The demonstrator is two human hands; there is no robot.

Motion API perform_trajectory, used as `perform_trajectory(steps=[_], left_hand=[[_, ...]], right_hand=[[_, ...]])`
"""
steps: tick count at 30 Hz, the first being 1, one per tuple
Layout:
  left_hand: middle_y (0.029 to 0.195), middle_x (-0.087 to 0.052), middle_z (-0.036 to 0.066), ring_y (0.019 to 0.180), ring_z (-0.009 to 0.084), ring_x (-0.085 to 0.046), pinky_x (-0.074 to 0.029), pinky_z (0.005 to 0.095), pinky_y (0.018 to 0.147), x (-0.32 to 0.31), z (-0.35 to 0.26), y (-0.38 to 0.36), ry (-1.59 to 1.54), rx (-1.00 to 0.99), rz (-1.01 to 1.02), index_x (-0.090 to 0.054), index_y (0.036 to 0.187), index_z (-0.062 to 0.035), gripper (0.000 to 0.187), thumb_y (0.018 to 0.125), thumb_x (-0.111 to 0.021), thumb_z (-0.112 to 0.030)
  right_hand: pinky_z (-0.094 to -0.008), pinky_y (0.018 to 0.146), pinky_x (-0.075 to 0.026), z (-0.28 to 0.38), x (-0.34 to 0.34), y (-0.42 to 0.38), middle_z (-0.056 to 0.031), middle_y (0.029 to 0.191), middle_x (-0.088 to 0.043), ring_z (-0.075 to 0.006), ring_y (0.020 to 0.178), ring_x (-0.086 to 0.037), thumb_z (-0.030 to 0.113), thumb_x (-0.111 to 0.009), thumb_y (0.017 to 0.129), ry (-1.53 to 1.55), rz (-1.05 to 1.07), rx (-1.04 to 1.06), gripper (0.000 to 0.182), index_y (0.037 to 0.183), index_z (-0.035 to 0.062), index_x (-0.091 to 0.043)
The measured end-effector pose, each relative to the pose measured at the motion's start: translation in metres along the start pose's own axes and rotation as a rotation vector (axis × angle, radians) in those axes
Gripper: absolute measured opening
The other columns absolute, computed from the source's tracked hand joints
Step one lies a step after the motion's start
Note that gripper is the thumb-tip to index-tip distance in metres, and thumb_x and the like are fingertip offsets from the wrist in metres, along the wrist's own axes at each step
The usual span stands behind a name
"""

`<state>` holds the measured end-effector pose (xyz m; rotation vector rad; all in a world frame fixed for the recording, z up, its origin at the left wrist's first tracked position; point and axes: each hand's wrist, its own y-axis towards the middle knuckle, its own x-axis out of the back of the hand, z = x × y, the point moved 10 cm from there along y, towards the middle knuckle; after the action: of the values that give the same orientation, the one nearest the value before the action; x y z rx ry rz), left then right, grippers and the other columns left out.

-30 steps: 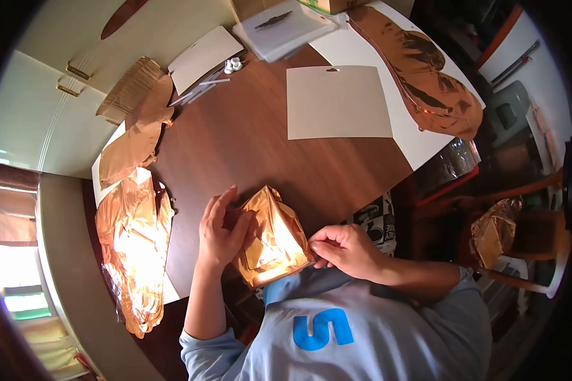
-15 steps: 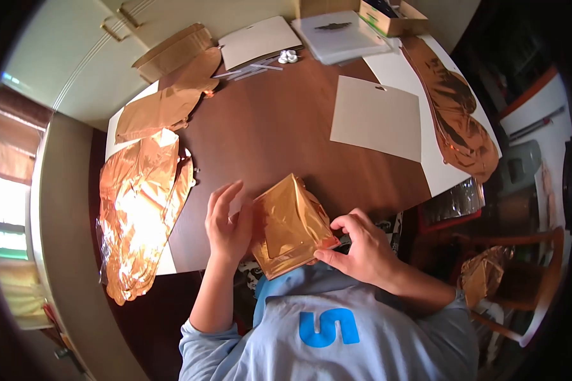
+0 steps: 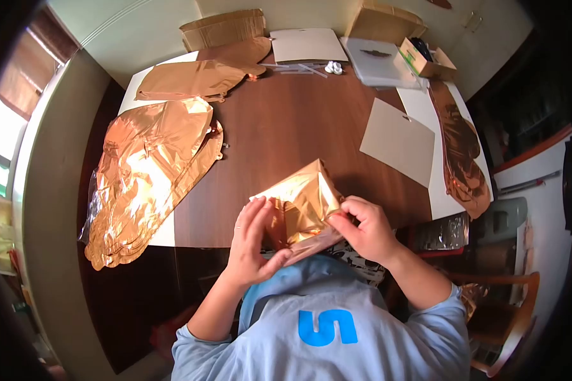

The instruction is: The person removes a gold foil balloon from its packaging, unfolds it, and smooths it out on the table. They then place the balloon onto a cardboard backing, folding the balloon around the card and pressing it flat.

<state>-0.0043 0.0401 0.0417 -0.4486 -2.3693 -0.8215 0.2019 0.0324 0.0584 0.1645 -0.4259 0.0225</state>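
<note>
A folded sheet of shiny gold foil [image 3: 305,206], perhaps a folded foil balloon, is tilted at the near table edge in front of my chest. My right hand [image 3: 365,228] pinches its right edge between thumb and bent fingers. Along its left edge lies my left hand [image 3: 251,238], fingers stretched out against the foil and thumb spread apart near the lower corner. A paler, see-through strip runs along the foil's lower edge. Whatever lies under the foil is hidden.
Flat copper-coloured foil balloons [image 3: 152,165] cover the table's left side; another copper balloon [image 3: 457,149] lies right. A white card [image 3: 398,141], clear plastic sleeves [image 3: 378,63], white ribbon rolls [image 3: 333,67] and an open box [image 3: 428,61] are farther back. A wooden chair [image 3: 508,317] stands right.
My left hand has come from beside the foil onto its left edge. The foil has shifted and its lower edge is turned up. My right hand still pinches it. The camera view has turned.
</note>
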Motion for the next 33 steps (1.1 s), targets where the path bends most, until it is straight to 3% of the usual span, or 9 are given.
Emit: perform_trajectory(steps=[4, 7, 13, 15, 18, 20, 23, 27, 33], left_hand=[[0.117, -0.060, 0.014, 0.104, 0.0206, -0.061, -0.048, 0.0336, 0.093, 0.017, 0.035, -0.016, -0.432, 0.362, -0.247, -0.042, 0.142, 0.0002, 0.064, 0.087, -0.073, -0.012], [0.112, -0.062, 0.011, 0.100, 0.0155, -0.060, -0.050, 0.0295, 0.088, -0.010, 0.020, 0.002, -0.994, 0.508, -0.120, -0.032, 0.150, -0.0032, 0.073, 0.092, -0.071, -0.024], [0.118, -0.064, 0.015, 0.101, 0.0169, -0.065, -0.053, 0.0246, 0.073, 0.016, -0.014, 0.098, -1.121, 0.361, -0.143, -0.027, 0.152, -0.0050, 0.075, 0.091, -0.070, -0.007], [0.118, -0.062, 0.014, 0.107, 0.0186, -0.064, -0.053, 0.0299, 0.091, 0.055, -0.053, 0.135, -1.141, 0.188, -0.153, -0.023, 0.152, -0.0032, 0.080, 0.089, -0.073, -0.004], [0.119, -0.063, 0.014, 0.106, 0.0176, -0.064, -0.053, 0.0297, 0.090, 0.086, -0.085, 0.149, -0.906, 0.112, -0.131, -0.027, 0.152, -0.0038, 0.073, 0.092, -0.068, -0.002], [0.122, -0.062, 0.015, 0.108, 0.0185, -0.063, -0.054, 0.0323, 0.090, 0.071, -0.078, 0.141, -0.998, 0.160, -0.095, -0.025, 0.153, -0.0048, 0.069, 0.096, -0.064, -0.007], [0.154, -0.032, 0.018, 0.131, 0.0277, -0.049, -0.049, 0.0392, 0.098, 0.006, -0.019, 0.106, -1.122, 0.536, -0.014, -0.019, 0.157, -0.0074, 0.069, 0.102, -0.054, -0.028], [0.122, -0.062, 0.019, 0.094, 0.0238, -0.068, -0.058, 0.0399, 0.078, -0.056, 0.023, 0.032, -1.048, 1.011, 0.197, -0.001, 0.159, -0.0120, 0.089, 0.098, -0.064, -0.020], [0.107, -0.067, 0.020, 0.086, 0.0210, -0.070, -0.058, 0.0337, 0.074, -0.045, 0.022, 0.016, -0.552, 0.830, 0.260, -0.001, 0.158, -0.0096, 0.100, 0.089, -0.073, -0.011]], right_hand=[[-0.0217, 0.059, -0.040, -0.015, 0.020, 0.007, 0.0049, 0.074, -0.054, -0.0022, 0.068, -0.045, 0.016, -0.061, 0.101, 0.243, -0.045, -0.129, 0.020, 0.086, 0.0025, -0.059], [-0.0201, 0.062, -0.041, -0.006, 0.027, 0.017, 0.0048, 0.075, -0.054, -0.0027, 0.068, -0.046, 0.018, -0.059, 0.102, 0.461, -0.029, -0.142, 0.017, 0.093, 0.0046, -0.058], [-0.0183, 0.061, -0.040, 0.039, 0.064, 0.054, 0.0045, 0.077, -0.056, -0.0017, 0.067, -0.048, 0.021, -0.056, 0.104, 0.426, -0.057, -0.093, 0.017, 0.096, 0.0054, -0.059], [-0.0179, 0.060, -0.040, 0.086, 0.094, 0.066, 0.0050, 0.077, -0.055, -0.0013, 0.065, -0.047, 0.021, -0.056, 0.104, 0.411, -0.168, 0.089, 0.017, 0.098, 0.0056, -0.059], [-0.0165, 0.056, -0.037, 0.108, 0.108, 0.069, 0.0047, 0.076, -0.056, -0.0014, 0.062, -0.047, 0.024, -0.059, 0.102, 0.564, -0.167, 0.079, 0.020, 0.098, 0.0049, -0.060], [-0.0167, 0.055, -0.038, 0.081, 0.096, 0.068, 0.0044, 0.076, -0.057, -0.0017, 0.061, -0.048, 0.024, -0.059, 0.102, 0.652, -0.112, -0.112, 0.020, 0.095, 0.0057, -0.061], [-0.0180, 0.059, -0.043, -0.035, 0.052, 0.048, 0.0030, 0.076, -0.059, -0.0048, 0.065, -0.053, 0.020, -0.060, 0.100, 0.708, -0.012, -0.475, 0.016, 0.087, 0.0107, -0.060], [-0.0224, 0.065, -0.045, -0.109, 0.020, 0.017, 0.0011, 0.080, -0.058, -0.0064, 0.071, -0.053, 0.018, -0.059, 0.101, 0.711, -0.017, -0.694, 0.019, 0.083, 0.0106, -0.056], [-0.0266, 0.066, -0.051, -0.116, 0.006, 0.011, -0.0005, 0.080, -0.059, -0.0081, 0.070, -0.056, 0.022, -0.055, 0.103, 0.656, 0.025, -0.683, 0.022, 0.087, 0.0071, -0.058]])
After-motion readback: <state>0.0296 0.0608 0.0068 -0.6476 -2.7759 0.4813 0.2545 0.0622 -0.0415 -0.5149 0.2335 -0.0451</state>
